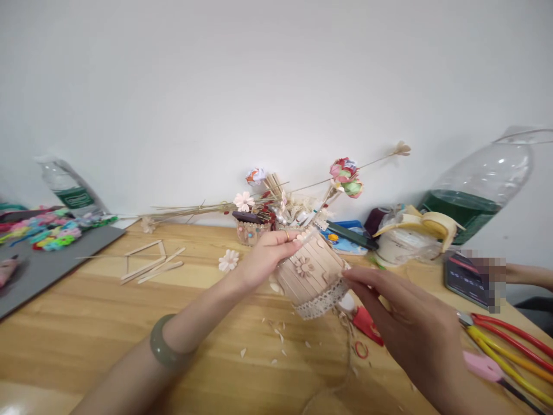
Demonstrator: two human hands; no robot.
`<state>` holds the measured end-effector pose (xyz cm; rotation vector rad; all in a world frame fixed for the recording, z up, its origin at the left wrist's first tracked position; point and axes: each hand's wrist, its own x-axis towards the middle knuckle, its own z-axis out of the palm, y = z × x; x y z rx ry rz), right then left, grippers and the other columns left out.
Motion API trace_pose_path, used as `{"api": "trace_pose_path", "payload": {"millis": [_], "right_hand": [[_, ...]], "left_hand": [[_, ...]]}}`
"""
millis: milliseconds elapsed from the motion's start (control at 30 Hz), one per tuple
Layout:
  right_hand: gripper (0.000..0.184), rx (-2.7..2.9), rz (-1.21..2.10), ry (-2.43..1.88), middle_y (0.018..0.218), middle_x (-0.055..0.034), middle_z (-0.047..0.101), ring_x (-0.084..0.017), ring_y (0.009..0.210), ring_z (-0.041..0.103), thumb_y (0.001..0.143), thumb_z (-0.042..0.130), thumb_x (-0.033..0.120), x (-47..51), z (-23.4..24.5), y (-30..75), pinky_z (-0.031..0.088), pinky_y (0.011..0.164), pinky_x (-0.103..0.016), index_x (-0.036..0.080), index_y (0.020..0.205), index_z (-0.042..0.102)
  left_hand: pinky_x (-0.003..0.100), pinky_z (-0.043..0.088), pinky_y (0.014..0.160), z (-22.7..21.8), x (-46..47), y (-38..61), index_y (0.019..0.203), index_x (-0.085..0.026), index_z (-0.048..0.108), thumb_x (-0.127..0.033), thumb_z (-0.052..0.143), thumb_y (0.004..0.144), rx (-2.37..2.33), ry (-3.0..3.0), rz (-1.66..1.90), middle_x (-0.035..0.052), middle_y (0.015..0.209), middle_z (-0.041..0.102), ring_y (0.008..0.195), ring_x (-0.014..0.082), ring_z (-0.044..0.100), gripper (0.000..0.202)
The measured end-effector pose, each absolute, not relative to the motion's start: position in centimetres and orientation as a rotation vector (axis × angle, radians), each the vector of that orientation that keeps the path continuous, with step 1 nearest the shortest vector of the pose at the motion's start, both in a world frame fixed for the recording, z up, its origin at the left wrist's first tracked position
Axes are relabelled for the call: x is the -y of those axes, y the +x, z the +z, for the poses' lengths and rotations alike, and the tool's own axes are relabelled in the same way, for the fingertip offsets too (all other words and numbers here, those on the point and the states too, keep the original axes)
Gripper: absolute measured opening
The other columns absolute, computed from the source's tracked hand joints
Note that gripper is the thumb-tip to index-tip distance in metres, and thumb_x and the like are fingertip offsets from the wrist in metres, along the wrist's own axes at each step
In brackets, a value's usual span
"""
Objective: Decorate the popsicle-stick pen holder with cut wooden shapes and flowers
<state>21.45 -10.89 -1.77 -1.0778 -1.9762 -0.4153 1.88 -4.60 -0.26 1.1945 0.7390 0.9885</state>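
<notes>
My left hand (pixel 263 253) is closed on the rim of a small pot (pixel 318 262) covered in pale wooden craft sticks, tilted above the table. A wooden flower (pixel 304 266) decorates its side, and white lace trim (pixel 322 302) runs round its lower end. At the pot's right edge, just above the lace, the thumb and fingers of my right hand (pixel 406 317) are pinched together; whatever is between them is too small to make out. A loose pale flower (pixel 228 260) lies on the table left of the pot.
Behind the pot stand paper flowers (pixel 344 170) and a stick-sided box (pixel 253 231). Pliers (pixel 510 340), a pink-handled tool (pixel 483 366) and a phone (pixel 469 279) lie at right, near another person's arm (pixel 527 275). Craft sticks (pixel 147 265) lie left; a large bottle (pixel 479 178) leans at right.
</notes>
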Motion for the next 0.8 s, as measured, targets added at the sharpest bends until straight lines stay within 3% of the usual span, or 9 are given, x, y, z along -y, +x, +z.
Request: {"api": "trace_pose_path", "payload": {"millis": [300, 567, 800], "right_hand": [[0.006, 1.977, -0.368, -1.008, 0.077, -0.0026, 0.069, -0.015, 0.071, 0.064, 0.084, 0.058, 0.019, 10.5, -1.3, 20.5, 0.051, 0.064, -0.028, 0.021, 0.084, 0.064], [0.010, 1.979, 0.032, -1.049, 0.086, -0.0017, 0.069, -0.014, 0.077, 0.064, 0.085, 0.057, 0.024, 11.0, -0.5, 21.4, 0.051, 0.066, -0.025, 0.025, 0.090, 0.066], [0.007, 1.986, 0.060, -1.055, 0.079, -0.0006, 0.064, -0.013, 0.071, 0.061, 0.083, 0.058, 0.023, 11.1, 0.1, 21.6, 0.047, 0.059, -0.024, 0.026, 0.082, 0.065]], "left_hand": [[0.023, 0.042, 0.064, -0.1, 5.0, 1.9, 0.078, -0.014, 0.071, -0.032, 0.067, 0.067, -0.693, 1.219, 1.010, 0.0020, 0.067, 0.066, 0.065, 0.0138, 0.056, 0.022], [0.022, 0.042, 0.064, 0.2, 5.0, 1.8, 0.081, -0.014, 0.071, -0.030, 0.065, 0.069, -0.666, 1.220, 1.011, 0.0008, 0.064, 0.064, 0.063, 0.0125, 0.056, 0.020], [0.023, 0.040, 0.066, 0.1, 5.0, 1.6, 0.077, -0.014, 0.068, -0.033, 0.064, 0.070, -0.662, 1.285, 0.996, 0.0010, 0.068, 0.062, 0.066, 0.0128, 0.054, 0.021]]}}
